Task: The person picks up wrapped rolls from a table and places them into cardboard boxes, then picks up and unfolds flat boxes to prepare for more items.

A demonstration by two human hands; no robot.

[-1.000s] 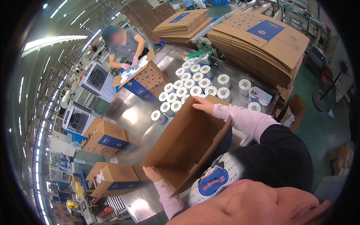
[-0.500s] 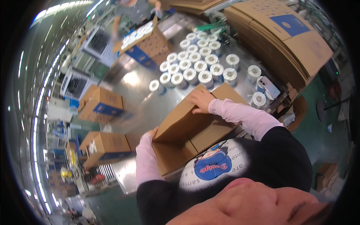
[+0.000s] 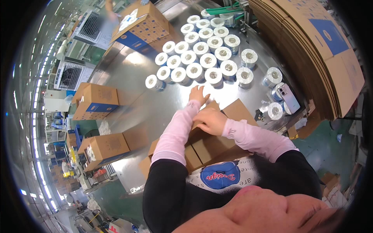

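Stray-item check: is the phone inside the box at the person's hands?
No, the phone lies among white rolls to the right, outside that box.

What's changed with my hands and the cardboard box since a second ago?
Your left hand let go of the box's left end and moved forward and right, toward the white rolls. The open cardboard box came lower, away from the rolls. Your right hand stayed at its far side; the rolls stayed grouped on the metal table.
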